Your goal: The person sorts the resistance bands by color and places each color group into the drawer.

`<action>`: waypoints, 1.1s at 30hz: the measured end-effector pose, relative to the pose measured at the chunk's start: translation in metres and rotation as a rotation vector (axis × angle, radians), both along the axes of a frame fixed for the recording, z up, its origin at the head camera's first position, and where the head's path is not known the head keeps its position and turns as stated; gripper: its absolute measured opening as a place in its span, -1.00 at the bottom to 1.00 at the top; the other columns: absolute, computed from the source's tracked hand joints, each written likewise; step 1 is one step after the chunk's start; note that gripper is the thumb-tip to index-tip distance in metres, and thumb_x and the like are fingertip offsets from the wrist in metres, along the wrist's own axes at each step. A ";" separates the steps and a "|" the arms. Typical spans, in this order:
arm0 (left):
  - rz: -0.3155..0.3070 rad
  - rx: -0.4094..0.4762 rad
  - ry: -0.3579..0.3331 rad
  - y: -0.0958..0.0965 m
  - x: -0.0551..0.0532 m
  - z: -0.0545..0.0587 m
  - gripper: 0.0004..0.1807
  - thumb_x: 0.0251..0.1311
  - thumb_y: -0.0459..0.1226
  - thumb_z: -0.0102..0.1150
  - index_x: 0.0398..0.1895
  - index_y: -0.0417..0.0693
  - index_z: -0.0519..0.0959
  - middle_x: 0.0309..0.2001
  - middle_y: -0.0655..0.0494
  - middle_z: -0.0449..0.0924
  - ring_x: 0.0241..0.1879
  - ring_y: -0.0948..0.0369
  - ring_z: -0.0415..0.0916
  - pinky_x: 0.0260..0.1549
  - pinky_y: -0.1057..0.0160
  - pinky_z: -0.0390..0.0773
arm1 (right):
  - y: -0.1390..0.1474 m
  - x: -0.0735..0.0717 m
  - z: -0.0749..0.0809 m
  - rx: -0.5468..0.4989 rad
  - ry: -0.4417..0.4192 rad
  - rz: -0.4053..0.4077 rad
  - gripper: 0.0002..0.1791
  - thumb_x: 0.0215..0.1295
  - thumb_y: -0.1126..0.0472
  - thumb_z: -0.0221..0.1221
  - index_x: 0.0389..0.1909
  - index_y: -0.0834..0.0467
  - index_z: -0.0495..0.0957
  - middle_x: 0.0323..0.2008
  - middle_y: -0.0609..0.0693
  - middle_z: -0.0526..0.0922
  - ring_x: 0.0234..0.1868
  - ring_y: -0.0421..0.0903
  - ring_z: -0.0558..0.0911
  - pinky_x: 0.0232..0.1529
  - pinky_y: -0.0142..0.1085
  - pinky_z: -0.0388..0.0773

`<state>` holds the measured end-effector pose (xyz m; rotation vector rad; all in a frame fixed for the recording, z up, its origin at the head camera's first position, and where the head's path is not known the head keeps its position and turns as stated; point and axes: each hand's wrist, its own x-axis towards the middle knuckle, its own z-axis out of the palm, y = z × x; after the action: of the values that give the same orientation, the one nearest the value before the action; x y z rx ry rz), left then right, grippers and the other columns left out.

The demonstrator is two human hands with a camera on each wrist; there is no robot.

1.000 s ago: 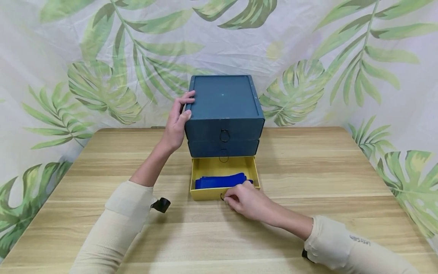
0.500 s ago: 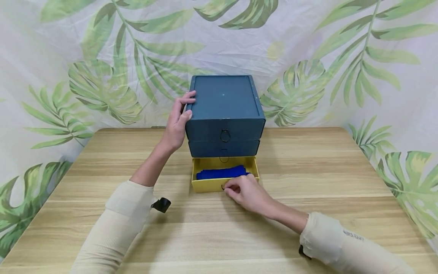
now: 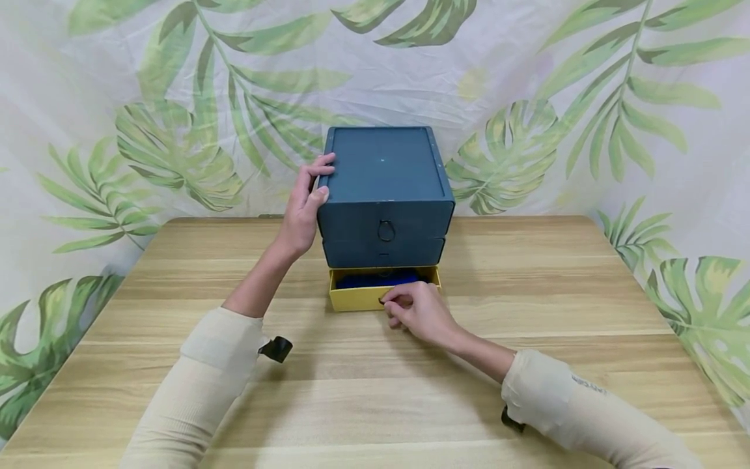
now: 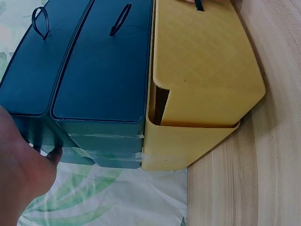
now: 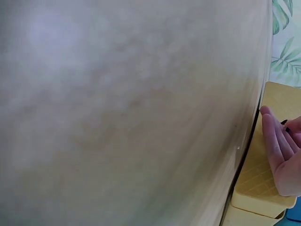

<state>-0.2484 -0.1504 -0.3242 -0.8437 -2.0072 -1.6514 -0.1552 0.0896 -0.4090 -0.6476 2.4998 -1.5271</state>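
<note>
A drawer cabinet (image 3: 381, 169) stands on the table, with two blue drawer units stacked over a yellow one. Its yellow drawer (image 3: 354, 300) is partly pulled out, holding a folded dark blue cloth (image 3: 369, 281) mostly in shadow. My right hand (image 3: 423, 312) pinches the small black pull loop (image 3: 381, 300) on the yellow drawer's front. In the right wrist view that loop (image 5: 284, 123) sits between thumb and fingers. My left hand (image 3: 301, 215) rests against the cabinet's upper left edge, fingertips on the top. The left wrist view shows a gap beside the yellow drawer front (image 4: 211, 47).
Both blue drawers are closed, each with a black loop (image 4: 121, 20). The wooden table (image 3: 556, 293) extends to both sides and in front. Behind it hangs a leaf-patterned cloth backdrop (image 3: 398, 78).
My right hand has pushed the yellow drawer further into the cabinet, and the blue cloth has gone back with it under the blue units. My left hand has stayed in place.
</note>
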 end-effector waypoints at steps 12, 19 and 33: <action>0.004 -0.014 -0.015 0.000 0.000 -0.001 -0.57 0.49 -0.29 -0.25 0.23 -0.48 0.31 0.53 -0.31 0.18 0.62 -0.08 -0.10 0.55 0.12 -0.07 | -0.005 -0.029 -0.004 0.011 0.051 -0.051 -0.86 0.42 0.45 0.23 -0.12 0.38 0.73 -0.21 0.24 0.79 -0.35 0.05 0.81 -0.39 -0.31 0.70; 0.010 -0.010 -0.018 0.000 0.000 -0.001 -0.57 0.48 -0.29 -0.24 0.23 -0.47 0.31 0.53 -0.30 0.18 0.63 -0.06 -0.09 0.55 0.11 -0.06 | 0.008 -0.027 -0.003 0.100 0.098 0.059 -0.67 0.39 0.44 0.23 0.14 0.31 0.67 -0.05 0.20 0.77 -0.07 0.00 0.77 -0.10 -0.27 0.69; 0.012 -0.042 -0.108 -0.011 0.011 0.008 -0.54 0.56 -0.30 -0.22 0.37 -0.40 0.33 0.61 -0.14 0.08 0.64 0.14 -0.11 0.57 0.04 -0.10 | 0.086 -0.019 0.034 0.199 0.104 0.037 -0.84 0.38 0.44 0.24 -0.10 0.40 0.72 -0.11 0.25 0.77 -0.15 0.10 0.76 -0.13 -0.13 0.71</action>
<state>-0.2374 -0.1617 -0.3166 -0.7696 -2.1225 -1.6867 -0.1742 0.1753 -0.3751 -0.7532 2.6542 -1.2414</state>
